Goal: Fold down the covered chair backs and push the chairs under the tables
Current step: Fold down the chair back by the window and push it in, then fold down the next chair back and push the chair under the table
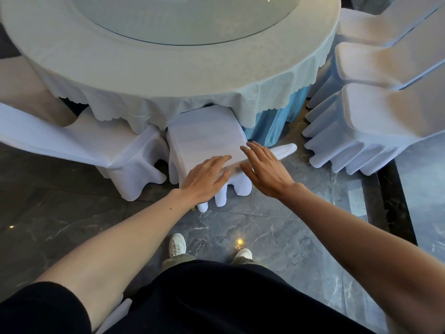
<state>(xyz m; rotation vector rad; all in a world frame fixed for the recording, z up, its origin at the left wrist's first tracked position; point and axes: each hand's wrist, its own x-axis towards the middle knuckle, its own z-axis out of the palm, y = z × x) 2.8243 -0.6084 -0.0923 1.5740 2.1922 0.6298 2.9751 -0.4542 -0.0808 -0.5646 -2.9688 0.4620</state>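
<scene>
Your covered chair [204, 138] sits at 12 o'clock from your feet, back already folded flat, its far end tucked under the hem of the round table [168, 68]. Your left hand [204, 179] lies flat, fingers spread, on the near edge; your right hand [265, 169] hovers open at 1 o'clock, gripping nothing. The cover looks loose and likely slippery, so press on the firm frame beneath, not the cloth.

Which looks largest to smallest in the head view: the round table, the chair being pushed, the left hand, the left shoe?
1. Round table, clearly largest.
2. Chair being pushed, partly under the tablecloth.
3. Left hand.
4. Left shoe, smallest, though it lies farther from the camera than the hand, so this last order is unsure.
</scene>
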